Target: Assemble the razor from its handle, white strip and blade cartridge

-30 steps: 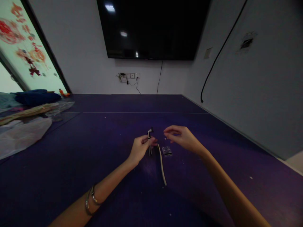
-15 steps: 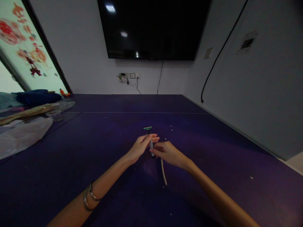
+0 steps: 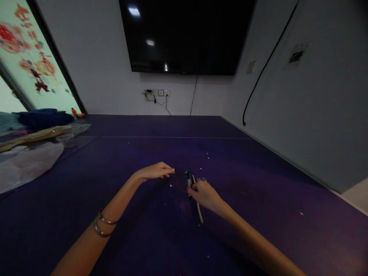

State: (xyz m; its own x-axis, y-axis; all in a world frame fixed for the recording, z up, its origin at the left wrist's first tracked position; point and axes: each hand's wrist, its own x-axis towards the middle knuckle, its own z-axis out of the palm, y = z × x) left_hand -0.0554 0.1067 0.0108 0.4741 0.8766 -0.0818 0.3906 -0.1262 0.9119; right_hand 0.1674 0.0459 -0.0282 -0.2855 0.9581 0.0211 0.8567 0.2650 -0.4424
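Note:
My right hand (image 3: 202,193) grips a razor (image 3: 189,183) by its pale handle, with the dark head pointing away from me. Beneath that hand a thin whitish strip (image 3: 199,212) lies on the purple surface (image 3: 138,237); part of it is covered by the fingers. Something small and clear (image 3: 203,179) shows just behind the knuckles, too unclear to name. To the left, my left hand (image 3: 156,170) hovers with fingers stretched out and holds nothing. Two metal bangles (image 3: 102,226) circle the left wrist side of the forearm.
Small white scraps (image 3: 170,186) are scattered over the surface. Plastic bags (image 3: 31,163) and dark blue cloth (image 3: 44,119) are heaped at the left. A television (image 3: 186,34) hangs on the far wall, and a black cable (image 3: 267,61) runs down the right wall.
My left hand has let go of the razor and moved left. My right hand has turned the razor and brought it slightly right, beside the whitish strip.

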